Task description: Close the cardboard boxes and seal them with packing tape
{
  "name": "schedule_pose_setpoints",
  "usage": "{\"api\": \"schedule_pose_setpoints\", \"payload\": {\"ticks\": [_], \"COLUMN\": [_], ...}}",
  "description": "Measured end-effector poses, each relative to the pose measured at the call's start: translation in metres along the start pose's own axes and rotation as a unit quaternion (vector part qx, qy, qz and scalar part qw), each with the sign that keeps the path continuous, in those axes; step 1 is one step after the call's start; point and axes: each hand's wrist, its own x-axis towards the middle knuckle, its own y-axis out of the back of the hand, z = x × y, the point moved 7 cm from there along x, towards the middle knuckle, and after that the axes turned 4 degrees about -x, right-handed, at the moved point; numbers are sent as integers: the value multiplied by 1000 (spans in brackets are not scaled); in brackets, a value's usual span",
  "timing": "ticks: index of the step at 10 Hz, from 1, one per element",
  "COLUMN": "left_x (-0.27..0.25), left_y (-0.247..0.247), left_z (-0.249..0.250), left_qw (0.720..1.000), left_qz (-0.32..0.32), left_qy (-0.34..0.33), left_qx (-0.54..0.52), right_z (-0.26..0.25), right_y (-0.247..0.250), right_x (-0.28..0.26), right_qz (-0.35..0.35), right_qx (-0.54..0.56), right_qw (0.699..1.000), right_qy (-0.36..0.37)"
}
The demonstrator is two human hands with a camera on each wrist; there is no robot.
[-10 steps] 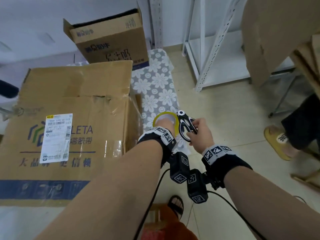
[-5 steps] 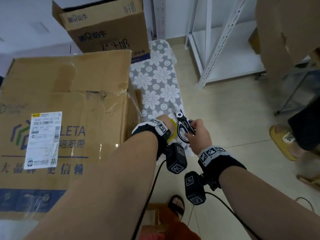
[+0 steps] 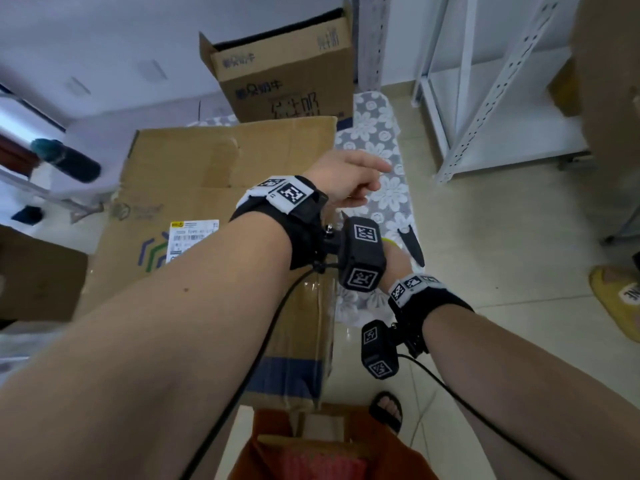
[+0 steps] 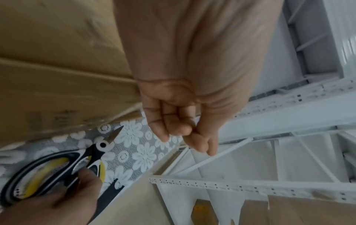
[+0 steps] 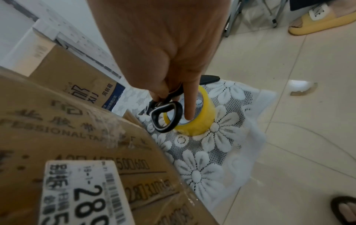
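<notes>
A big brown cardboard box [image 3: 207, 168] lies with its flaps down, old clear tape on its side. Behind it stands a smaller box [image 3: 287, 74], open at the top. A yellow packing tape roll [image 5: 200, 120] stands on the flowered cloth [image 5: 221, 152] beside the big box. My right hand [image 5: 173, 94] grips black-and-white scissors [image 5: 167, 117] over the roll, its index finger pointing down into the core. In the head view that hand is mostly hidden behind my left wrist camera. My left hand [image 3: 363, 188] hovers above the box's right edge, fingers [image 4: 179, 129] loosely curled, holding nothing.
A black scissors sheath [image 3: 410, 244] lies on the cloth by the roll. A white metal rack [image 3: 485, 98] stands at the right. Another person's foot in a yellow slipper [image 3: 620, 299] is at far right. My sandalled foot [image 3: 386, 410] is below.
My left hand has let go of the tape roll and lifted up and back toward the big box. The roll now stands on the cloth, and my right hand has lowered the scissors onto it.
</notes>
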Motion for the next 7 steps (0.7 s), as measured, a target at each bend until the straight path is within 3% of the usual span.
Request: {"api": "schedule_pose_setpoints", "payload": {"ticks": [2,6,7], "left_x": [-22,-30,-35], "left_y": [31,55,56], "left_z": [-3,-25,-29], "left_qw": [995,994,994], "left_qz": [26,49,54], "left_qy": [-19,-51,-30], "left_qx": [-91,-87,-94], "right_z": [-17,-8,-8], "right_y": [11,6,11], "right_x": [-18,-26,-23], "right_qz": [-4,69,87], "right_qx": [-76,58,77], "right_qw": [997,995,991], "right_qy": [-17,-53,-66]}}
